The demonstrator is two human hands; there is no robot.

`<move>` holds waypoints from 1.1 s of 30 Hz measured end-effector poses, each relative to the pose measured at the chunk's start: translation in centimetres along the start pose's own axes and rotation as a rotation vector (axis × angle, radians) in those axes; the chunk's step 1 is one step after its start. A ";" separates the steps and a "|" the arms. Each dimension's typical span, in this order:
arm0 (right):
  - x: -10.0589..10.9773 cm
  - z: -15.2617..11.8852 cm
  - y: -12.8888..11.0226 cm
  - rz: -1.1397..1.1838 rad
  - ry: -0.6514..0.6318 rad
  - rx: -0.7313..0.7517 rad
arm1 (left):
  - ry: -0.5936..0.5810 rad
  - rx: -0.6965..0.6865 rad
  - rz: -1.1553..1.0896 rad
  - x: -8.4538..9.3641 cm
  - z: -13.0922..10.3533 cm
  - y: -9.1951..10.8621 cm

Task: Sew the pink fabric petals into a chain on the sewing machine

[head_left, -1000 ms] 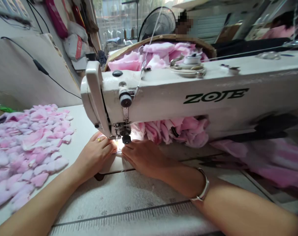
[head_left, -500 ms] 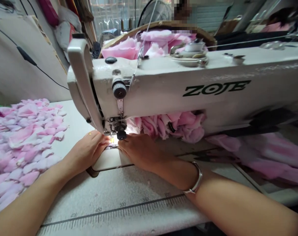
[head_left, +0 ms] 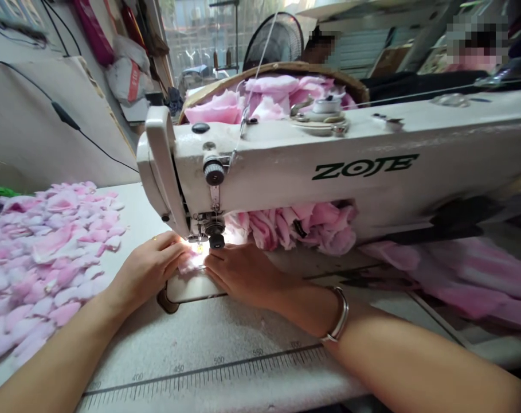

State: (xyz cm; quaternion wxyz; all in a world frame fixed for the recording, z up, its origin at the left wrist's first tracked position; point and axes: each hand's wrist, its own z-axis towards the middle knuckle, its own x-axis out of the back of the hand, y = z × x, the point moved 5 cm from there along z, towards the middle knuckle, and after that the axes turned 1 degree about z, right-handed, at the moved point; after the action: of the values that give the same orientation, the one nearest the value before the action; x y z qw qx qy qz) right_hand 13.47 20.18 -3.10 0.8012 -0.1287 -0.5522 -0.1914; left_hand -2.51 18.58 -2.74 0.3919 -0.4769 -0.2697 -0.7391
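Note:
A white sewing machine (head_left: 260, 166) stands over the work, its lamp lighting the needle area. Under the presser foot lies a small piece of pale pink fabric (head_left: 189, 265), partly covered by fingers. My left hand (head_left: 152, 264) is closed at the fabric's left side, fingertips pressed on it. On the other side, my right hand (head_left: 245, 275) has its fingers curled in, gripping the fabric edge close by the needle; its fingertips are partly hidden. Bunched pink fabric (head_left: 303, 226) sits behind the right hand, beneath the machine arm.
Many small pink padded pieces (head_left: 66, 246) spread over the table's left side. Scissors (head_left: 367, 279) and more pink cloth (head_left: 466, 275) lie at right. A basket of pink fabric (head_left: 281, 92) stands behind the machine. A printed ruler (head_left: 200, 371) runs along the front. Two people are farther back.
The camera view has tilted up slightly. More of the pale pink fabric shows between my hands, in front of the needle. Both hands stay close beside the presser foot.

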 end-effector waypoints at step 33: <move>-0.3 -0.9 -0.2 -0.012 -0.053 -0.014 | -0.094 -0.251 0.214 0.3 -0.1 3.9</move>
State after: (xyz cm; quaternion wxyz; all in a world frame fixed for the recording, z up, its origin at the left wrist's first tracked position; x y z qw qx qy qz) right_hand 14.03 19.65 -3.70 0.7841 -0.1361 -0.5728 -0.1966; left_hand 0.68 16.27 -2.36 0.3928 -0.5823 -0.1408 -0.6977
